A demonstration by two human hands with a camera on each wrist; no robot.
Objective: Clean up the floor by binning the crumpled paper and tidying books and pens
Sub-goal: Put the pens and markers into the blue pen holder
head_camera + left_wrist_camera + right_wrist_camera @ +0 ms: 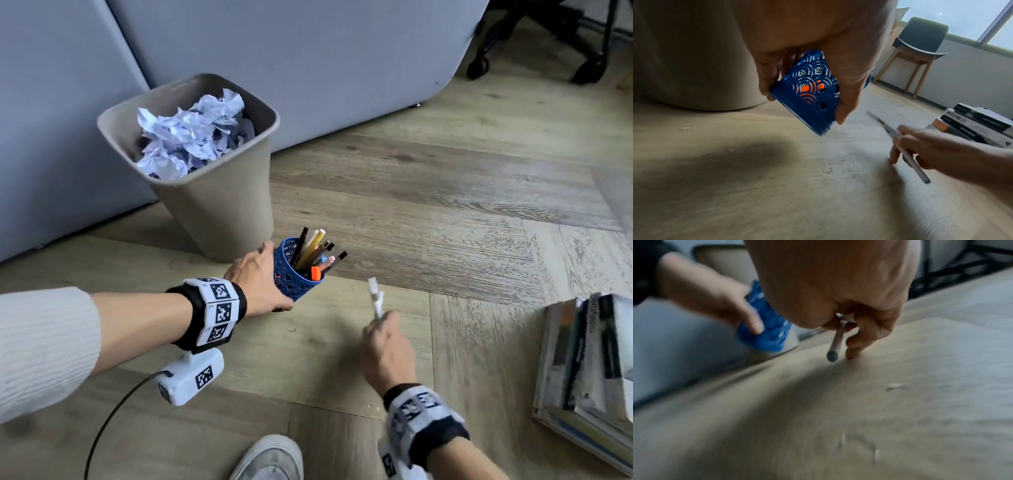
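Note:
My left hand (263,277) grips a blue lattice pen holder (295,274), tilted to the right and lifted off the floor at its base (809,104). Several pens and markers (317,253) stick out of its mouth. My right hand (385,346) pinches a white pen (375,297) just right of and below the holder, its tip pointing up toward the holder. The same pen (908,152) shows in the left wrist view, and blurred (836,340) in the right wrist view. A beige bin (219,205) full of crumpled paper (191,130) stands behind the holder.
A stack of books (589,363) lies on the wooden floor at the right. A grey sofa (308,51) rises behind the bin. My shoe (270,459) is at the bottom edge. A black cable (113,414) trails from the left wrist camera. A chair (918,48) stands further off.

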